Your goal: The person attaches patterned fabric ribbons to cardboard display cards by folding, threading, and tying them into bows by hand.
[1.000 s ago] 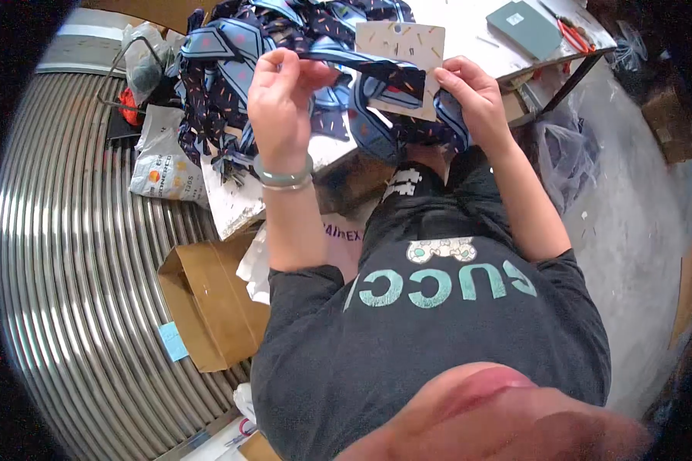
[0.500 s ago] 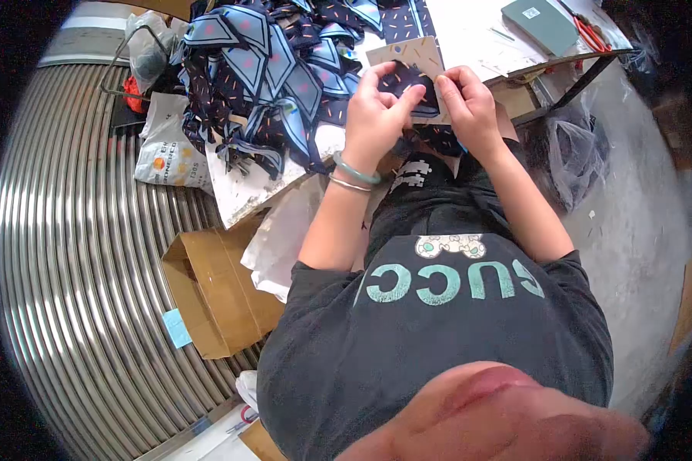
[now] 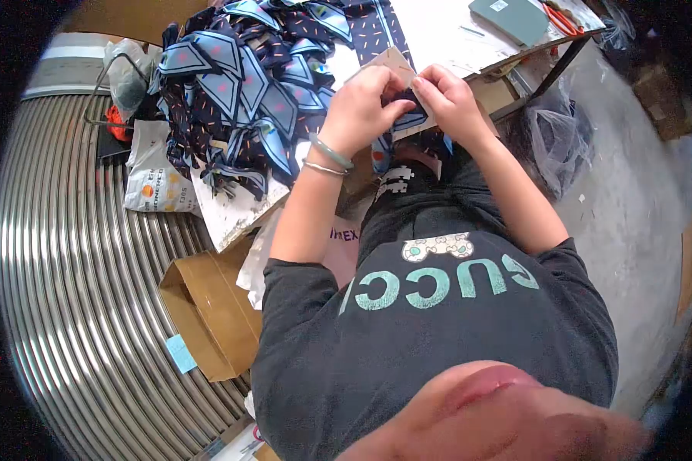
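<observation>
Above the near edge of the table, my left hand (image 3: pixel 364 109), wearing bracelets on its wrist, is curled round dark patterned fabric (image 3: pixel 412 117) with a pale blue border. Its thumb points toward my right hand. A flat beige piece (image 3: pixel 390 60) with small flecks stands out behind the fingers; I cannot tell whether it is card or cloth. My right hand (image 3: pixel 450 100) pinches the right side of this work between thumb and forefinger. Part of the fabric is hidden behind both hands. Beside my left hand lies a heap of navy and light blue scarf-like strips (image 3: pixel 242 77).
A grey-green booklet (image 3: pixel 511 19) and red-handled scissors (image 3: pixel 563 19) lie at the table's far right. Left of the table are a printed white bag (image 3: pixel 158 180) and an open cardboard box (image 3: pixel 219 315) by a ribbed metal shutter (image 3: pixel 77 253). A clear plastic bag (image 3: pixel 557 146) is on the floor, right.
The view has shifted slightly. My left fingers now curl further over the beige piece, and less of the dark fabric shows between my hands. Both hands keep their hold.
</observation>
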### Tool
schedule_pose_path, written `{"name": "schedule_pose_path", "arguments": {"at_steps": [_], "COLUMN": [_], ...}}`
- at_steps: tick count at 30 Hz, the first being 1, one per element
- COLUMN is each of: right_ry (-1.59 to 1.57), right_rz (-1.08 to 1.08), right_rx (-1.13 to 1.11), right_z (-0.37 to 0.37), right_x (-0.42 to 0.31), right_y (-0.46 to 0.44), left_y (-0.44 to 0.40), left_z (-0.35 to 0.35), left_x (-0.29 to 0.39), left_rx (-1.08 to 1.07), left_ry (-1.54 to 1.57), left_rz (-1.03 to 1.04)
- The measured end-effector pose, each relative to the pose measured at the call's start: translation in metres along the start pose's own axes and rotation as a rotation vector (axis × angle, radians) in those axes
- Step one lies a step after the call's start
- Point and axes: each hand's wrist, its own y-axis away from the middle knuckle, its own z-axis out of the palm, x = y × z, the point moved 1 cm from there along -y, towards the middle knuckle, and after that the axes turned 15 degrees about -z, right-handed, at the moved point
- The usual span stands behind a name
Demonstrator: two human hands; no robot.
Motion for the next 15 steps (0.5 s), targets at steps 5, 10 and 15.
{"name": "schedule_pose_path", "arguments": {"at_steps": [5,10,15], "right_ry": [0.037,0.145,-0.360], "right_rz": [0.046,-0.030,0.131], "right_rx": [-0.106,-0.113,-0.185], "right_z": [-0.006,-0.019,-0.026], "right_x": [-0.005,0.007,0.011], "right_y": [0.002,0.002,0.002], "left_y": [0.004,0.014,0.022], "left_z": [-0.021,-0.070,-0.097], "left_x": [0.005,0.013,0.027], "left_rx": [-0.229,-0.383,-0.147], "left_ry": [0.095,0.523,-0.089], "left_rz": [-0.115,-0.237,-0.019]}}
